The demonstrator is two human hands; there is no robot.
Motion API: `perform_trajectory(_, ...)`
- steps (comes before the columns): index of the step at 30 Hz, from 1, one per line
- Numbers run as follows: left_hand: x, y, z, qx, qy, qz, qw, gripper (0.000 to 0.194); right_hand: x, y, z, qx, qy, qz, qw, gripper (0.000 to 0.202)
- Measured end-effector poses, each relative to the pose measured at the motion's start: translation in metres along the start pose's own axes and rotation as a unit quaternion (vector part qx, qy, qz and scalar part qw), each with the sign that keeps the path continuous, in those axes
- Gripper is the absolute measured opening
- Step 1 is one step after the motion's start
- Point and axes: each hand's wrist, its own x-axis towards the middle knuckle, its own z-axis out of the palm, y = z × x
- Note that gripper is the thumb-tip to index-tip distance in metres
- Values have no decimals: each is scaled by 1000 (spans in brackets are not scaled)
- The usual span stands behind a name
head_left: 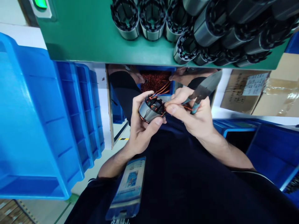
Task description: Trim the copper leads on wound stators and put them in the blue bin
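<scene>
My left hand (142, 127) is wrapped round a metal motor stator (148, 112) with a black slotted rim and orange copper wires. Its thumb rests on the near side of the rim. My right hand (196, 119) is at the stator's right side, thumb and forefinger pinched at the wires there. The same hand also holds scissors (206, 87), with dark wide blades pointing up and right and teal handles among the fingers. Loose copper wires (162, 90) stick up from the top of the stator. The exact wire between the fingertips is too small to make out.
Many similar stators (153, 20) stand on the green table (93, 40) ahead. Stacked blue bins (30, 118) are at the left. A blue box of copper scraps (155, 81) lies below, with cardboard boxes (275, 87) and a blue bin (268, 149) at right.
</scene>
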Motion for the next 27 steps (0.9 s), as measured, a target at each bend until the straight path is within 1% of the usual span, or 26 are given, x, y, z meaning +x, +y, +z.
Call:
perform_trajectory(2, 0, -4, -1, -33, -9, -11, 999, 57, 1, -2, -7, -7, 2, 8, 1000, 32)
perform_trajectory(5, 2, -4, -2, -59, -5, -29, 998, 53, -2, -10, -24, -86, -36, 26, 995, 36)
perform_trajectory(7, 4, -1, -3, -67, 5, -43, 997, 52, -7, -18, -35, -165, -63, 27, 984, 40)
perform_trajectory(10, 5, 4, -5, -79, 9, -56, 995, 55, -16, -31, -47, -283, -100, -10, 954, 40)
perform_trajectory(13, 4, 7, -6, -83, -1, -67, 994, 55, -22, -39, -47, -356, -155, -53, 920, 48)
perform_trajectory(15, 2, 8, -7, -82, -9, -70, 994, 55, -23, -43, -45, -377, -172, -68, 908, 55)
perform_trajectory(19, -1, 8, -6, -82, -25, -53, 995, 56, -20, -47, -41, -387, -178, -87, 900, 60)
perform_trajectory(22, -4, 7, -7, -69, -32, -59, 995, 57, -19, -49, -39, -392, -186, -100, 896, 61)
perform_trajectory(27, -8, 5, -7, -61, -23, -63, 996, 56, -22, -52, -40, -436, -179, -100, 876, 56)
